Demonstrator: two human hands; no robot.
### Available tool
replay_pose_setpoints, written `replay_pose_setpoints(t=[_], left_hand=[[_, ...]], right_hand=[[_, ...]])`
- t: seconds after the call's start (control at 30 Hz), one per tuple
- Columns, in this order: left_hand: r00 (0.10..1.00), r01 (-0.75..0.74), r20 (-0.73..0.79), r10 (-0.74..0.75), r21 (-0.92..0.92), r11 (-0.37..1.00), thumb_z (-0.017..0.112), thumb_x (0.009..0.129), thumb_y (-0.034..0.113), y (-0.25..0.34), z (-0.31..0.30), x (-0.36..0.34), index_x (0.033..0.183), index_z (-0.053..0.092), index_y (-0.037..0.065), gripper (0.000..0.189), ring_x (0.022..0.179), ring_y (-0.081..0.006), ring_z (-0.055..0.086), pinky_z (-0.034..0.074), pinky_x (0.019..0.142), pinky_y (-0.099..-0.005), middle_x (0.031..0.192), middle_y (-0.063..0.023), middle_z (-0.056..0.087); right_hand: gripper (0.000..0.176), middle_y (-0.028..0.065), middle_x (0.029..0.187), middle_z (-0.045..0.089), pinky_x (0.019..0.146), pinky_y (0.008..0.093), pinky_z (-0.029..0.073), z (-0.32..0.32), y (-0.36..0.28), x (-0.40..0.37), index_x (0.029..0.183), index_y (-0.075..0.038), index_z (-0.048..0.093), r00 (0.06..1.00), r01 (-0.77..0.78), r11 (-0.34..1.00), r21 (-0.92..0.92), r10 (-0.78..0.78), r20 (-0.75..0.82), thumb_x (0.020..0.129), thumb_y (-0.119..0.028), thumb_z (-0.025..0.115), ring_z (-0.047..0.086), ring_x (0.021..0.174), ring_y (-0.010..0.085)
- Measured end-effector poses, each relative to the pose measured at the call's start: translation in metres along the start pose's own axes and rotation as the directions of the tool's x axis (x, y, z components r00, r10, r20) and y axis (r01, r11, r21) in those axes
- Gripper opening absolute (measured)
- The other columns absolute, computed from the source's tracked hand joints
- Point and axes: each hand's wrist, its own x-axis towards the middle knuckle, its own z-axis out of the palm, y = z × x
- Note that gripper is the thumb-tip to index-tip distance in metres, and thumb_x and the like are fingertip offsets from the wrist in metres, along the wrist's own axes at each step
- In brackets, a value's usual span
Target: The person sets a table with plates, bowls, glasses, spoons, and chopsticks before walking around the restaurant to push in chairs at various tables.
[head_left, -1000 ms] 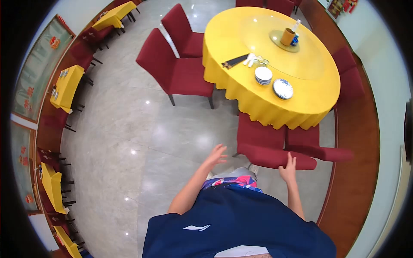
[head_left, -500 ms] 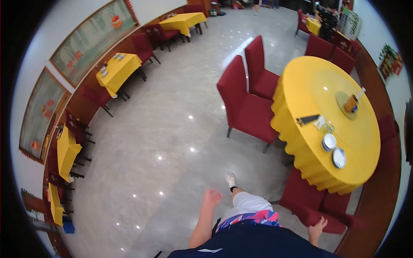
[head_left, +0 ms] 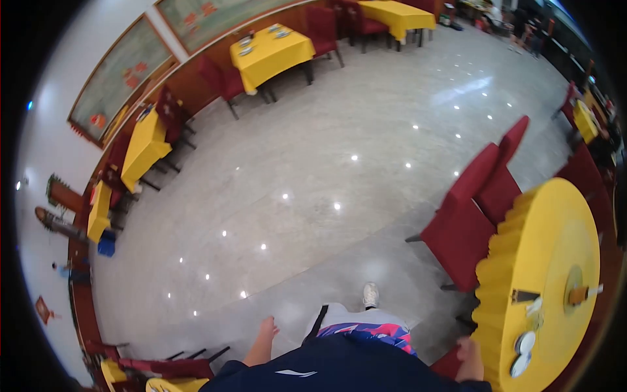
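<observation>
My left hand (head_left: 268,327) hangs low in front of the body, its fingers loosely apart and nothing in them. At the lower right, my right hand (head_left: 465,351) is slightly blurred, its fingers loosely parted and empty. It is nearest to a round table with a yellow cloth (head_left: 552,225), but apart from it. On that table are two stacks of white dishes (head_left: 524,343), a dark flat item (head_left: 524,296) and a brown container (head_left: 577,296). A white shoe (head_left: 371,294) shows on the grey floor.
Red chairs (head_left: 460,242) stand left of the round table. Yellow-covered tables (head_left: 273,57) and more red chairs line the far wall. A blue bin (head_left: 106,242) is at the left; people (head_left: 521,29) are far back at the upper right.
The view has turned left, so the round table and its chairs now lie farther right and lower. Both arms have swung slightly; both hands remain empty.
</observation>
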Motion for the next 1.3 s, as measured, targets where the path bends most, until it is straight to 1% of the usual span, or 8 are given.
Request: replay_pose_setpoints(t=[0.27,0.5,0.63,0.7,0.73,0.9,1.2,1.3], left_hand=[[0.989,-0.033,0.113,0.094,-0.454,0.89,0.031,0.098,0.063,0.06,0.053,0.0,0.144,0.032,0.011,0.069,0.103,-0.0363,0.061,0.052,0.079,-0.0576,0.122,-0.0244,0.056],[0.989,0.143,0.071,-0.128,-0.648,0.748,0.037,0.098,0.049,0.062,-0.013,0.105,0.136,0.046,0.006,0.058,0.094,-0.0368,0.065,0.053,0.078,-0.0518,0.108,-0.0255,0.063],[0.989,0.043,-0.052,-0.137,-0.788,0.614,0.047,0.098,0.028,0.152,-0.022,0.174,0.129,0.054,0.003,0.041,0.086,-0.0306,0.066,0.055,0.069,-0.0443,0.1,-0.0218,0.066],[0.84,-0.489,-0.157,0.52,0.197,0.85,0.047,0.095,0.017,0.238,-0.027,0.248,0.121,0.061,0.006,0.031,0.067,-0.0227,0.065,0.047,0.047,-0.0321,0.086,-0.0143,0.068],[0.984,-0.131,-0.178,0.026,-0.604,0.786,0.055,0.093,0.022,0.301,-0.029,0.255,0.108,0.066,0.004,0.026,0.067,-0.0245,0.066,0.052,0.054,-0.0379,0.082,-0.0132,0.07],[0.967,-0.256,-0.182,0.18,-0.651,0.715,0.038,0.101,0.034,0.553,-0.078,0.317,0.103,0.066,0.002,0.043,0.072,-0.0213,0.068,0.051,0.058,-0.0323,0.086,-0.0138,0.071],[0.875,-0.483,0.092,0.475,0.15,0.862,0.032,0.101,0.037,0.727,-0.087,0.455,0.069,0.073,0.003,0.062,0.058,-0.0185,0.066,0.054,0.061,-0.0345,0.062,-0.0101,0.068],[0.653,-0.73,0.062,0.755,0.314,0.607,0.031,0.102,0.038,0.751,-0.104,0.48,0.073,0.071,0.001,0.061,0.06,-0.0203,0.068,0.056,0.063,-0.0342,0.069,-0.0125,0.071]], right_hand=[[0.042,0.022,0.123,0.062,0.097,0.0434,0.048,0.21,-0.717,-0.167,0.128,-0.002,0.057,-0.019,0.917,-0.049,-0.396,-0.997,0.078,0.089,-0.019,0.055,0.061,0.114,0.0347],[0.035,0.0042,0.094,0.069,0.082,0.0306,0.051,0.417,-0.903,-0.409,0.121,-0.004,0.061,-0.225,0.972,-0.176,0.154,-0.885,0.408,0.094,-0.027,0.059,0.063,0.09,0.0127],[0.049,0.0095,0.093,0.072,0.08,0.036,0.051,0.469,-0.919,-0.371,0.095,-0.003,0.072,0.108,0.942,-0.089,-0.324,-0.832,0.544,0.086,-0.05,0.062,0.065,0.091,0.0187],[0.045,0.0098,0.077,0.071,0.072,0.0362,0.052,0.48,-0.906,-0.289,0.084,-0.007,0.075,0.287,0.915,0.08,-0.394,-0.818,0.499,0.087,-0.049,0.058,0.066,0.075,0.0193],[0.046,0.0087,0.077,0.072,0.07,0.035,0.051,0.476,-0.893,-0.238,0.084,-0.008,0.075,0.426,0.882,0.2,-0.426,-0.723,0.543,0.087,-0.05,0.057,0.067,0.073,0.0183],[0.032,0.0167,0.1,0.072,0.079,0.0414,0.056,0.435,-0.827,-0.192,0.086,-0.006,0.072,0.35,0.475,-0.584,-0.658,-0.561,0.751,0.087,-0.033,0.054,0.071,0.093,0.0309],[0.033,0.0163,0.099,0.073,0.074,0.039,0.057,0.561,-1.06,-0.171,0.09,-0.003,0.073,0.909,0.27,0.883,-0.385,-0.101,0.405,0.087,-0.03,0.054,0.072,0.086,0.0289],[0.026,0.0124,0.087,0.074,0.065,0.0377,0.057,0.63,-1.244,-0.262,0.079,-0.005,0.073,0.692,0.716,0.368,-0.593,-0.486,0.534,0.084,-0.026,0.06,0.072,0.075,0.024]])
